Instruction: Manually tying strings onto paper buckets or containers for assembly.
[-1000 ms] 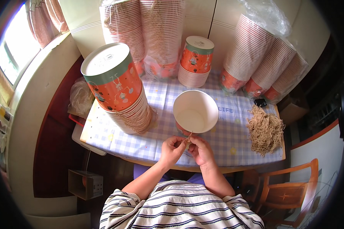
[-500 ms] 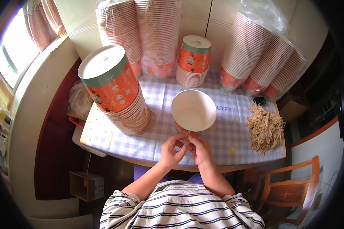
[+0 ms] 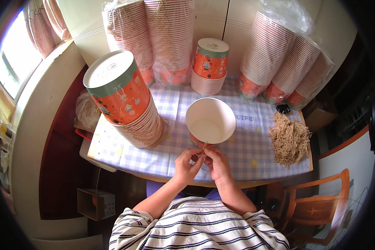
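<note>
An orange paper bucket (image 3: pixel 210 118) with a white inside stands upright on the table, mouth facing up. Close against its near side, my left hand (image 3: pixel 186 166) and my right hand (image 3: pixel 218 163) meet, fingertips pinched together. Between them a thin beige string (image 3: pixel 205 145) pokes up in front of the bucket wall; how it attaches there is hidden by my fingers. To the left rises a tall stack of upside-down paper buckets (image 3: pixel 127 100), beige strings hanging along its lower right side. A loose heap of beige strings (image 3: pixel 291 141) lies at the table's right end.
Plastic-wrapped stacks of paper buckets (image 3: pixel 171 39) stand at the back left, with more wrapped stacks (image 3: pixel 268 52) at the back right. Between them is a short stack (image 3: pixel 210 62). A blue-checked cloth (image 3: pixel 254 143) covers the table. A wooden chair (image 3: pixel 314 204) stands at lower right.
The camera view has shifted slightly. My hands stay in the same place by the bucket, fingers still pinched, with only a small movement of the fingertips around the string.
</note>
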The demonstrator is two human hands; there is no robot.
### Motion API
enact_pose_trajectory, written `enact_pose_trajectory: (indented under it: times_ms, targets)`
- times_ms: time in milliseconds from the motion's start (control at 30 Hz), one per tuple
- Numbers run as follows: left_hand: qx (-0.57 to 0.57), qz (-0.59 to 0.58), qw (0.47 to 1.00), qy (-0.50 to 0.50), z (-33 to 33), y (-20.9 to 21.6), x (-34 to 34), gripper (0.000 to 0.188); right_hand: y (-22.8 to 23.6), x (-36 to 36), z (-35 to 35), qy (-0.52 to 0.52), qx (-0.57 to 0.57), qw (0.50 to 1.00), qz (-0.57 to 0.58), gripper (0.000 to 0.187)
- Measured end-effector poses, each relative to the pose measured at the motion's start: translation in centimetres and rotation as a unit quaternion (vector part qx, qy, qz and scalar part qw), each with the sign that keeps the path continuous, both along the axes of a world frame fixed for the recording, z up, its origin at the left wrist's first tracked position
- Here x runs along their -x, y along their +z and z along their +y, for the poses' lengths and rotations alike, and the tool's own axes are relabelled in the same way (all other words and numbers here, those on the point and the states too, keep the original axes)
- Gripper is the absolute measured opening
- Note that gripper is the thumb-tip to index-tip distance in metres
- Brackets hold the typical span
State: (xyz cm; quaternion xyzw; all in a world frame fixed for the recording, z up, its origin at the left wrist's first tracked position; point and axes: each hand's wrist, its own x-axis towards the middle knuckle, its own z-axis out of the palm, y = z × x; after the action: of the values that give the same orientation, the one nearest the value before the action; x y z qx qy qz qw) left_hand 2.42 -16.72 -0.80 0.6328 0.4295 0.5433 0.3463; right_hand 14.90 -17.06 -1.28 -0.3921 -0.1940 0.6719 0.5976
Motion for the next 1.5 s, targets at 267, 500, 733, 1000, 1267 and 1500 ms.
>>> enact_pose_trajectory:
  times_ms: [267,500,733,1000,1267,1500]
  targets:
    - [0.019,-0.029,0.999,0.005,-0.1,-0.6,-0.1,0.014,0.2,0.2,-0.1,-0.003,0.007,1.000,-0.014,0.006]
    - [0.142,-0.164,0.975,-0.041,0.2,-0.4,0.0,0.012,0.2,0.1,0.2,-0.010,0.020,1.000,0.006,0.014]
    - [0.186,-0.179,0.965,-0.056,0.3,-0.2,0.3,0.011,-0.1,-0.1,0.5,-0.002,0.002,1.000,0.003,0.014]
    - [0.219,-0.240,0.942,-0.089,0.9,-0.3,0.6,0.015,0.0,-0.4,0.2,-0.023,-0.037,0.997,-0.069,0.013]
    - [0.173,-0.247,0.938,-0.169,0.9,-0.3,0.2,0.034,0.0,-0.3,0.0,-0.019,-0.059,0.995,-0.075,0.015]
    - [0.103,-0.050,0.991,-0.067,1.2,0.2,0.1,0.017,-0.3,-0.4,0.0,-0.024,-0.065,0.995,-0.071,0.015]
